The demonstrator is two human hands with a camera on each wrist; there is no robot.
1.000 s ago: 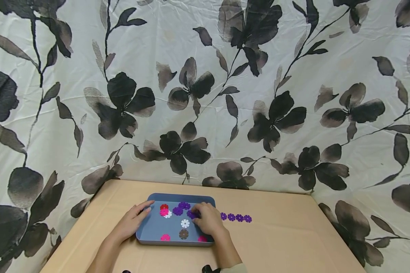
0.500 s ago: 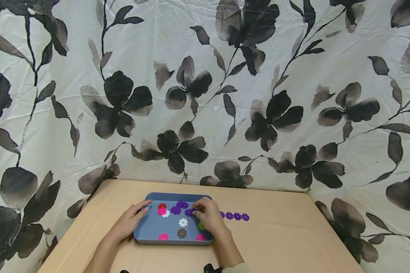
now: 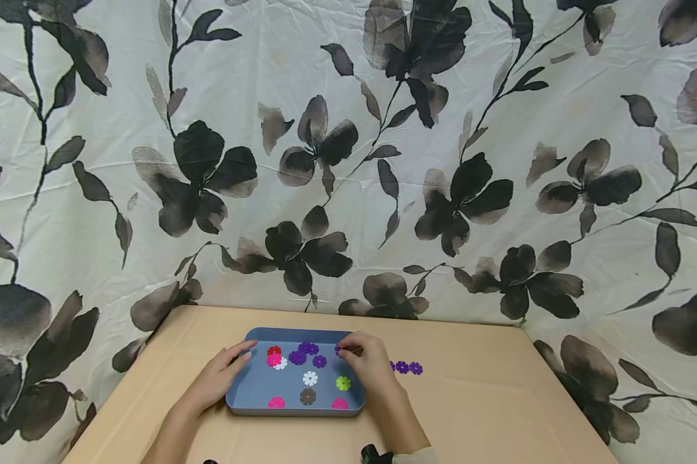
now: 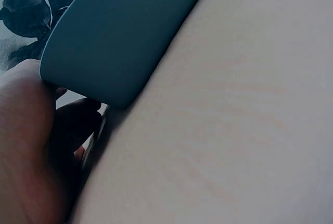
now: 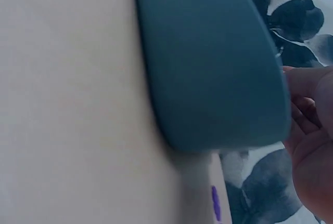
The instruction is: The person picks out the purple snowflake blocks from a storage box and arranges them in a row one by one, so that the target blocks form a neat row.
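A purple flower piece (image 3: pixel 338 350) is pinched in the right hand (image 3: pixel 372 366) near the tray's (image 3: pixel 258 385) right end, presumably by fingertip because it is small. On the table (image 3: pixel 476 406), the tray's left rim is touched by the left hand's (image 3: pixel 216 377) relaxed fingers, probably for steadiness.

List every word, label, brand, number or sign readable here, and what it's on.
None readable.
Tray: no print on the walls that show.
Flower pieces: no lettering visible; too small to rule out fine marks.
Backdrop: floral pattern only.
Black item by the right sleeve: cut off by the frame edge, too small to tell.
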